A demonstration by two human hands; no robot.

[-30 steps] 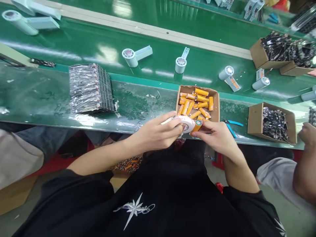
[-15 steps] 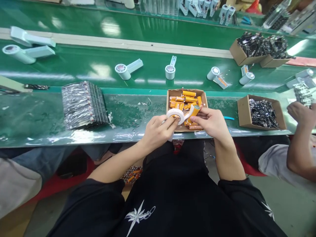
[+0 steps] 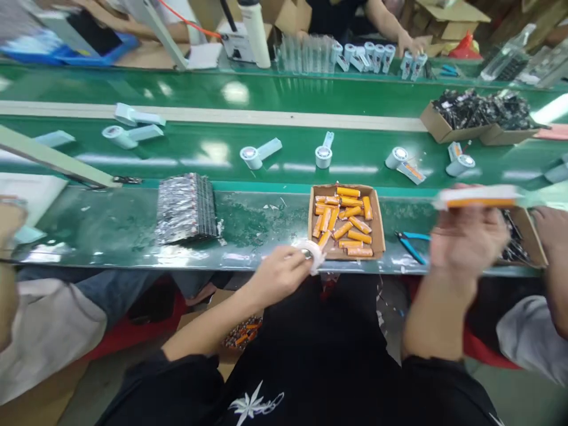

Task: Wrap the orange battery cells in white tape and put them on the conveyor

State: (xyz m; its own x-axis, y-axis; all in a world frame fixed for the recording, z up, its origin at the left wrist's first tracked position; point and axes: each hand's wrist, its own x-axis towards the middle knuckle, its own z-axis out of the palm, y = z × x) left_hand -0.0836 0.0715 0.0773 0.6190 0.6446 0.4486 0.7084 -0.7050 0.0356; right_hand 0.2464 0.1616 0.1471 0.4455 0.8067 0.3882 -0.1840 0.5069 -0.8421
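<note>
My left hand [image 3: 281,277] grips a roll of white tape [image 3: 316,254] at the near edge of the cardboard box [image 3: 380,236]. Inside that box lie several orange cylindrical batteries [image 3: 350,228]. Off to the right, my right hand [image 3: 468,236] is raised above the bench and smeared by motion. It is closed on an orange battery [image 3: 474,202] with a white strip of tape along its upper side. Blue-handled pliers [image 3: 412,245] lie on the bench between the box and my right hand.
A stack of dark boards in silvery wrap [image 3: 184,207] stands left of the box. Light-blue fan housings [image 3: 252,157] lie on the green belt [image 3: 213,139]. A carton of black parts [image 3: 535,236] is partly behind my right hand. Co-workers' arms show at both sides and across the belt.
My right hand has swung right and up with the battery, away from the tape roll. My left hand keeps the roll near the box. The view has shifted, uncovering the pliers.
</note>
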